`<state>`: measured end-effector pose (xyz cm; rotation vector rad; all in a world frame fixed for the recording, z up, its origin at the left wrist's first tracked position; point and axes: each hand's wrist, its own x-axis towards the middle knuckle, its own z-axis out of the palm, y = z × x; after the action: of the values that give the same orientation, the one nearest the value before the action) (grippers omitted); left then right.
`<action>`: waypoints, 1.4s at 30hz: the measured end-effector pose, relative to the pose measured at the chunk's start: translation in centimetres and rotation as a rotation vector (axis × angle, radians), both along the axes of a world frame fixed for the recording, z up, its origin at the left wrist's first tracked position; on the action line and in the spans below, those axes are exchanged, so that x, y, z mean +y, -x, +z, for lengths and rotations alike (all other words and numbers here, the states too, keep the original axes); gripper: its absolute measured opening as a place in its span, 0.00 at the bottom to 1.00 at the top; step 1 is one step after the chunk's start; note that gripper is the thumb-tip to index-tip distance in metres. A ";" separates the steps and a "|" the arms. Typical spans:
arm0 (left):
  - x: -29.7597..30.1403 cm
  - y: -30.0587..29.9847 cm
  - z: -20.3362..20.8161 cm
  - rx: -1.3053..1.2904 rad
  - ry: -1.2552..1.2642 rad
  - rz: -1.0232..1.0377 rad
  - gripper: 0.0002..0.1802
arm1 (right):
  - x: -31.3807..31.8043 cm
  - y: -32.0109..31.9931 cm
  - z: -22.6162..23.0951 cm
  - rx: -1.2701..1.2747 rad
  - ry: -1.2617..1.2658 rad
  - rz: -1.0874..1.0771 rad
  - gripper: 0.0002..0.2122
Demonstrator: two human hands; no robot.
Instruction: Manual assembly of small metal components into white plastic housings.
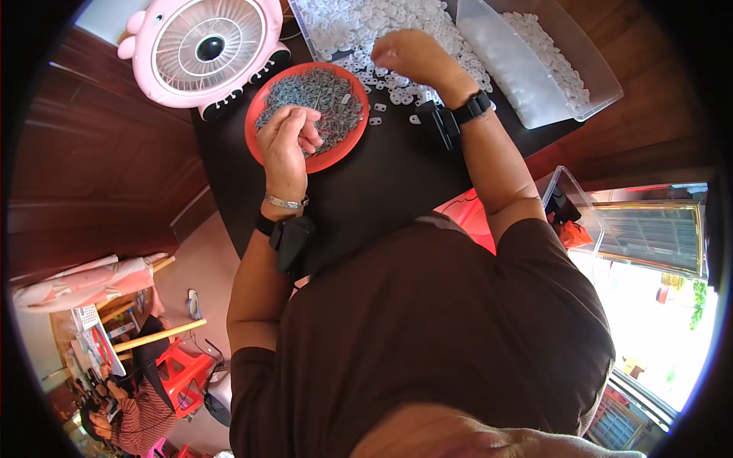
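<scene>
My left hand (284, 149) is over the near left part of a red bowl (360, 126), its fingers curled in and thumb drawn toward them. Whatever they may pinch is too small to name. Many small grey pieces (324, 85), thin and elongated, fill the bowl, and one white piece (346, 98) lies on top. Farther right, my right hand (412, 57) hangs over a spread of small white plastic pieces (359, 27) with holes in them. Its fingers bend down and together, and their tips are partly hidden.
A pink animal-shaped fan (137, 69) stands left of the bowl. At the back right, a clear plastic bin (603, 95) holds more white pieces. The dark table (366, 183) reaches toward my body. Behind on the left, another person (141, 416) sits near a red stool (183, 370).
</scene>
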<state>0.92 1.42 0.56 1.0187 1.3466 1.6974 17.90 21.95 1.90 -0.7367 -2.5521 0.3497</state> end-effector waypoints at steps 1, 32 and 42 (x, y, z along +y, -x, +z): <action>0.0 0.1 0.0 0.014 0.000 -0.002 0.14 | 0.0 0.3 -0.8 -0.083 0.068 0.044 0.09; 0.4 -0.4 -0.1 0.003 0.066 -0.059 0.11 | -4.8 2.5 0.8 0.095 0.640 0.324 0.06; 0.6 0.0 -0.2 0.063 0.160 -0.134 0.12 | -7.2 3.1 1.2 0.296 0.736 0.484 0.04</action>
<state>0.96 2.03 0.34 1.0524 1.3976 1.4466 14.77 14.73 3.10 -0.2394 -2.2586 1.4841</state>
